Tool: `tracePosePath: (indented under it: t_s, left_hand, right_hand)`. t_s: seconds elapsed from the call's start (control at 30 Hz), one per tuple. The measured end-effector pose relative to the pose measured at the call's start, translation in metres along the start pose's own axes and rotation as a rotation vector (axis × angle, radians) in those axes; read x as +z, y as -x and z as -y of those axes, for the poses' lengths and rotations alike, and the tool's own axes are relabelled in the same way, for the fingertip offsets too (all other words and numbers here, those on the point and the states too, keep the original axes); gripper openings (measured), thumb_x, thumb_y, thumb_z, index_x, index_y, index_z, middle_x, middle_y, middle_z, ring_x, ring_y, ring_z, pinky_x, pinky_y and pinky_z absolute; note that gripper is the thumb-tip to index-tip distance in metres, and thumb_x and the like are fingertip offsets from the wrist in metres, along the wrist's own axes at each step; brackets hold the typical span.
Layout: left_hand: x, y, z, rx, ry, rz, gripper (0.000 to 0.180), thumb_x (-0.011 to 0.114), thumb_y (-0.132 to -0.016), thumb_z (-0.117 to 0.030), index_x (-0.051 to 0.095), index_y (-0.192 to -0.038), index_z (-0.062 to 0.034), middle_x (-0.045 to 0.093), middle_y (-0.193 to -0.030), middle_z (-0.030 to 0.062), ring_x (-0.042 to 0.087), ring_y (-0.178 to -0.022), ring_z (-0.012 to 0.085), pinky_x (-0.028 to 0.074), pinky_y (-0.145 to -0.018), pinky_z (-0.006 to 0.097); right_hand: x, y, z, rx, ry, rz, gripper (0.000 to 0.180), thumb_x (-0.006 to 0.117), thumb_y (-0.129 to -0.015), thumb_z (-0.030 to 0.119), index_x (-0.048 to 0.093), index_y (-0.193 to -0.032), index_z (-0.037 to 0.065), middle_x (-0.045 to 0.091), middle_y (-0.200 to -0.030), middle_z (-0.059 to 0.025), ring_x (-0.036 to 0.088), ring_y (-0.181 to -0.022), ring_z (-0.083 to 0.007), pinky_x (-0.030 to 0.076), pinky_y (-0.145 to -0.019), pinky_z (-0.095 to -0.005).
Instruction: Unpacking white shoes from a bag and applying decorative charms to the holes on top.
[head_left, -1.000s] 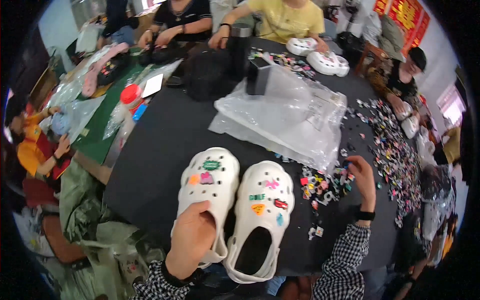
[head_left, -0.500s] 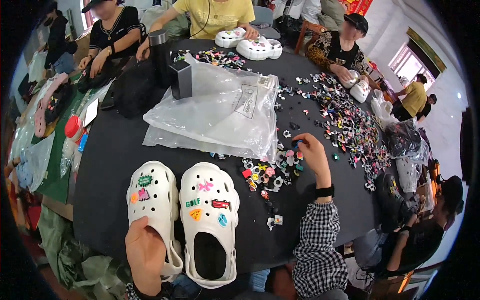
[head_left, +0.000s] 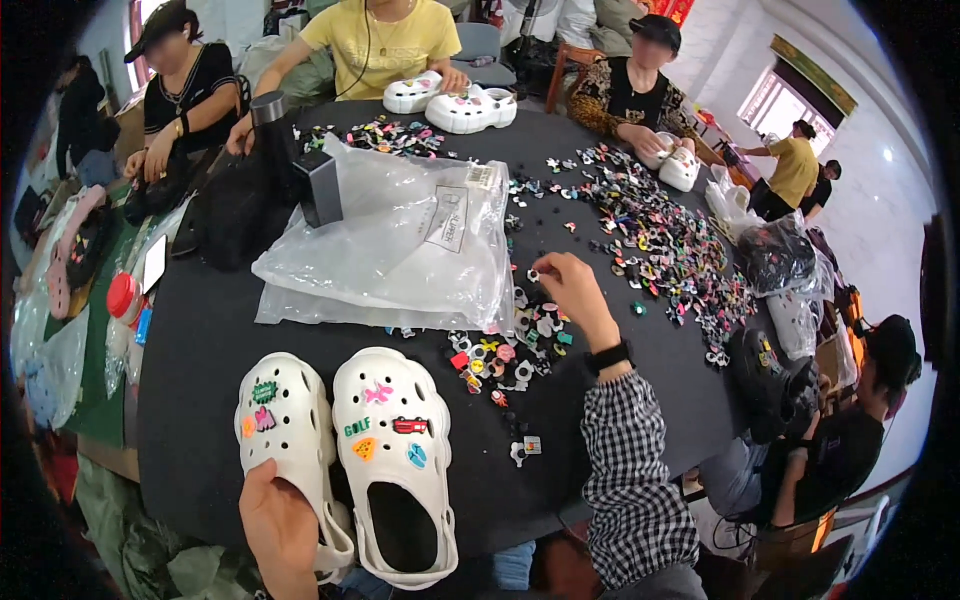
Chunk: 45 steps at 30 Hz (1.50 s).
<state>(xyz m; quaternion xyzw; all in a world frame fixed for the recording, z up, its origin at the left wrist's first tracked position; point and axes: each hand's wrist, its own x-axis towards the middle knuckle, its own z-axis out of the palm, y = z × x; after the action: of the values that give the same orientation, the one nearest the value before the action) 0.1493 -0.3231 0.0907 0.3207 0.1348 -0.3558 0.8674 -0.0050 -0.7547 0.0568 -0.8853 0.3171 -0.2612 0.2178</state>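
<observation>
Two white clogs lie side by side at the near left, toes pointing away. My left hand (head_left: 280, 525) is closed on the heel side of the left clog (head_left: 290, 435), thumb at its opening. This clog bears a green, a pink and an orange charm. Beside it, the right clog (head_left: 384, 408) carries several charms, among them a red vehicle (head_left: 410, 426) and an orange pizza slice (head_left: 365, 449). Farther off, my right hand (head_left: 575, 290) pinches a small grey-white shoe charm (head_left: 533, 276) above a mixed pile of charms (head_left: 505, 353).
A clear plastic bag (head_left: 390, 250) covers the table's middle, a black box (head_left: 318, 188) on it and a dark bottle (head_left: 272, 130) behind. A large charm heap (head_left: 660, 245) spreads at right. People sit around the table; two at the far side handle white clogs (head_left: 470, 110).
The view has shifted, so the scene sits farther left. My right hand has reached away from me, from a blue piece to the grey-white charm. My left hand keeps its hold.
</observation>
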Motion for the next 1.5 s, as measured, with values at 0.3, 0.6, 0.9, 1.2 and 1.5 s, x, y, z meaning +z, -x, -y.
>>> tracePosePath:
  t_s: [0.3,0.6,0.9,1.2,1.5]
  left_hand:
    - [-0.001,0.001,-0.001,-0.023,0.017,0.004,0.049,0.056,-0.088,-0.007,0.042,-0.135,-0.0001,0.055,-0.129,0.0153,0.054,-0.118,0.0281,0.044,-0.103,0.043]
    - [0.004,-0.001,0.000,-0.002,-0.056,0.038,0.048,0.055,-0.089,-0.009,0.042,-0.135,0.0008,0.055,-0.131,0.0145,0.054,-0.119,0.0264,0.042,-0.104,0.041]
    - [-0.002,-0.003,-0.002,-0.007,0.007,0.045,0.047,0.054,-0.090,-0.008,0.042,-0.134,0.0030,0.056,-0.130,0.0156,0.054,-0.119,0.0275,0.042,-0.105,0.042]
    - [0.000,0.001,-0.001,-0.009,-0.027,0.017,0.049,0.053,-0.091,-0.009,0.040,-0.136,0.0024,0.054,-0.132,0.0158,0.053,-0.121,0.0280,0.041,-0.106,0.042]
    - [0.007,0.003,-0.002,-0.012,0.008,0.026,0.050,0.053,-0.091,-0.008,0.039,-0.138,0.0021,0.053,-0.133,0.0163,0.052,-0.123,0.0283,0.042,-0.106,0.043]
  right_hand:
    - [0.016,-0.025,-0.026,0.043,0.109,0.093,0.018,0.072,-0.077,0.010,0.068,-0.094,0.003,0.064,-0.093,-0.0143,0.065,-0.088,-0.0297,0.053,-0.077,-0.0388]
    - [-0.034,0.005,0.010,0.441,-0.788,0.201,0.019,0.056,-0.094,0.009,0.062,-0.110,0.000,0.062,-0.100,-0.0049,0.062,-0.087,-0.0126,0.054,-0.078,-0.0261]
    - [-0.045,0.025,0.031,0.219,-0.617,0.339,0.021,0.055,-0.093,0.006,0.065,-0.109,-0.002,0.067,-0.099,-0.0063,0.064,-0.089,-0.0121,0.053,-0.083,-0.0268]
    - [-0.018,0.045,0.035,0.151,-0.476,0.281,0.017,0.066,-0.086,0.001,0.063,-0.103,-0.003,0.067,-0.100,-0.0062,0.062,-0.093,-0.0121,0.050,-0.083,-0.0260]
    - [-0.016,0.047,0.042,0.129,-0.450,0.225,0.020,0.066,-0.084,-0.001,0.062,-0.104,-0.002,0.068,-0.096,-0.0077,0.064,-0.088,-0.0143,0.052,-0.079,-0.0291]
